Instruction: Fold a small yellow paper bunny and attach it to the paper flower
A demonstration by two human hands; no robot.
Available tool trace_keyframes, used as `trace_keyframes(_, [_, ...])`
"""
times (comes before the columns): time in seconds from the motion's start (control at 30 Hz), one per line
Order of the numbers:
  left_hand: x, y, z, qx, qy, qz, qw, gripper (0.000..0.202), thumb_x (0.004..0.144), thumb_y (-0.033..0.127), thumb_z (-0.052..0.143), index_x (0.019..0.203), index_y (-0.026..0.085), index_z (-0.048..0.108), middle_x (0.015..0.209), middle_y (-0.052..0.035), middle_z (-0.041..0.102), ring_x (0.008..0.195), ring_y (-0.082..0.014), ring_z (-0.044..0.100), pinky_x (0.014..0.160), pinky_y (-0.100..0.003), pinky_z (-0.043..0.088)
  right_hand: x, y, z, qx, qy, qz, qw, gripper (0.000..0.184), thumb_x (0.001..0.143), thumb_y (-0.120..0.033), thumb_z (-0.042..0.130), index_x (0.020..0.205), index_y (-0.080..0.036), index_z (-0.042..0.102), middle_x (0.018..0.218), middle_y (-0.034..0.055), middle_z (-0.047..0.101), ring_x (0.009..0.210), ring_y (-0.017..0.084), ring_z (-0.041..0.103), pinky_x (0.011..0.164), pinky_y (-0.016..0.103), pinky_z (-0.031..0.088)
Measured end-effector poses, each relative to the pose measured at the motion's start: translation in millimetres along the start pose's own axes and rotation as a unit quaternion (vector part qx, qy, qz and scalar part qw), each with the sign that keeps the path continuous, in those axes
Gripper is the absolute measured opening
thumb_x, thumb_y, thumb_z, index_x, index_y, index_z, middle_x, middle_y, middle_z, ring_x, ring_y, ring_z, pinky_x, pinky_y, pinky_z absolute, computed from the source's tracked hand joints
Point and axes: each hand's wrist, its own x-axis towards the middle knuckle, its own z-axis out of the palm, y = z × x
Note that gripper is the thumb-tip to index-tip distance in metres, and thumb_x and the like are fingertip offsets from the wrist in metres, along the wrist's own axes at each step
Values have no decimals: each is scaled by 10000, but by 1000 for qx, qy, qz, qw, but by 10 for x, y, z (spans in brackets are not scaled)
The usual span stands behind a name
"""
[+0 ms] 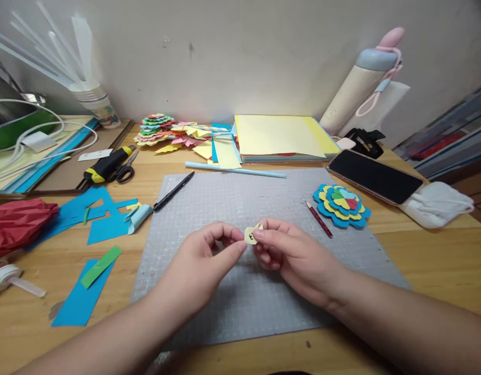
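A small cream paper cutout (250,236) with a little face drawn in black is held up above the grey cutting mat (178,312). My right hand (293,252) pinches its right side between thumb and fingers. At the left edge, the thumb and forefinger of my left hand (205,258) close on the same piece. Right of my hands lies a layered paper flower (342,204) in blue, yellow, green and red. A short dark red pencil (319,219) lies beside the flower. On the mat's upper left is a black pen (174,191).
A light blue paper stick (235,170) crosses the mat's far edge. Behind it stand a paper stack (279,136) and folded paper flowers (156,129). Blue scraps (82,294), scissors (125,171) and a glue bottle (4,277) are leftward. A phone (375,176) lies right.
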Motion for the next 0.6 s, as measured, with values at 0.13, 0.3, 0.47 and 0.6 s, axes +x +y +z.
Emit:
trace_keyframes(0.13, [39,-66,-23,-60,-68,32,995,155,854,343,601,830,191,577,815,3,602,815,-153,543,780,-301,415,18,-3,4,27,-20,38,999,277,690,-335,772,676,-157,560,591,-44,494,521,60,374,488,214,191])
trace_keyframes(0.3, [61,-148,-54,-67,-39,38,996,166,818,323,654,766,190,570,774,17,576,777,-135,537,735,-264,427,36,67,14,32,-31,39,998,284,704,-358,765,683,-164,560,573,-51,479,515,65,350,484,223,178])
trace_keyframes(0.47, [44,-169,-43,14,27,24,999,164,792,343,645,741,190,619,704,12,573,674,-130,507,626,-251,415,22,127,19,-35,-1,-63,997,270,776,-354,735,687,-169,559,590,-61,471,559,71,356,532,218,275])
trace_keyframes(0.6, [9,-169,-23,42,46,31,998,148,772,335,643,716,198,640,680,9,586,642,-131,516,588,-244,424,-4,124,28,-89,2,-114,989,275,787,-325,728,666,-177,530,671,-45,513,624,81,417,605,224,359])
